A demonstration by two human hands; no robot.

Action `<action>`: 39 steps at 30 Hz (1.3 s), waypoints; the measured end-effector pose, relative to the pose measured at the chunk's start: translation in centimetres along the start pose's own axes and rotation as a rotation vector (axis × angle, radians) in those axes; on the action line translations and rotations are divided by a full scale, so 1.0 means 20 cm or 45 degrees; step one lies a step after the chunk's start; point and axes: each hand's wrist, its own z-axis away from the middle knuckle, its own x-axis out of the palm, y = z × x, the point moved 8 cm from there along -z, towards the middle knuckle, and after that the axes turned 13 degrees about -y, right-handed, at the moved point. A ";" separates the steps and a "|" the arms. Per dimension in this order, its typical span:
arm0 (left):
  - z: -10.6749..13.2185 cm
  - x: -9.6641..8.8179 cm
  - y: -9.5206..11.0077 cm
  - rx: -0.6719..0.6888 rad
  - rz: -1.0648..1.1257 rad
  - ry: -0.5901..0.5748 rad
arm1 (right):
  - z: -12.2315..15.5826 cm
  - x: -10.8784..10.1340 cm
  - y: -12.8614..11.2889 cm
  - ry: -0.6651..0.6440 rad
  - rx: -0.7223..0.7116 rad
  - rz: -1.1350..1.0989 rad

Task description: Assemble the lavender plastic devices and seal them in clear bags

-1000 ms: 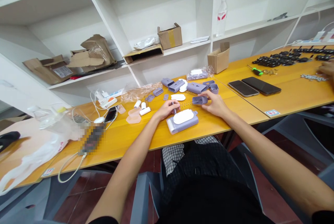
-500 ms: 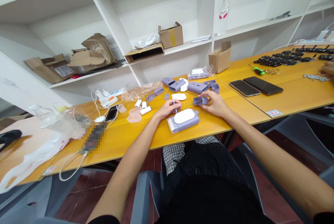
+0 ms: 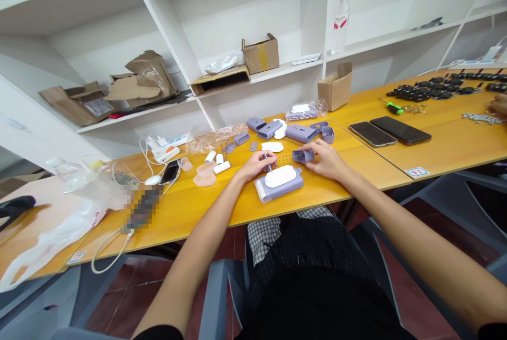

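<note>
Head view, one entry: the left hand (image 3: pixel 253 164) had its fingertips drawn together on a small dark piece (image 3: pixel 268 163) at one end of a coil spring (image 3: pixel 284 159). The right hand (image 3: pixel 327 158) was closed round a small purple cap (image 3: pixel 303 156) at the spring's other end. Spring and cap lay low over the desk (image 3: pixel 190 208), just behind a purple-and-white housing (image 3: pixel 279 182) that rested flat. Change over the last second: almost none. Both hands kept their grips and places, and only the camera drifted slightly, so the handling was judged to be paused at the same stage. On the desk beyond the hands were a white oval cover (image 3: pixel 272 146) and loose purple shells (image 3: pixel 277 130). To the left were white cylinders (image 3: pixel 216 163), pale pink trays (image 3: pixel 204 176), cables and crumpled plastic bags (image 3: pixel 79 197). To the right lay two dark phones (image 3: pixel 390 131), a green-handled screwdriver (image 3: pixel 392 107), rows of black parts (image 3: pixel 435 89) and an open cardboard box (image 3: pixel 335 86). Another person's hand (image 3: pixel 499 105) showed at the far right edge. The room had white shelving (image 3: pixel 277 71) with torn cartons and a clear bottle (image 3: pixel 340 15), and a dark red floor below.
</note>
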 end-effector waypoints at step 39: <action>0.01 -0.03 0.09 0.222 -0.082 0.163 | 0.00 0.10 0.18 0.151 0.523 -1.480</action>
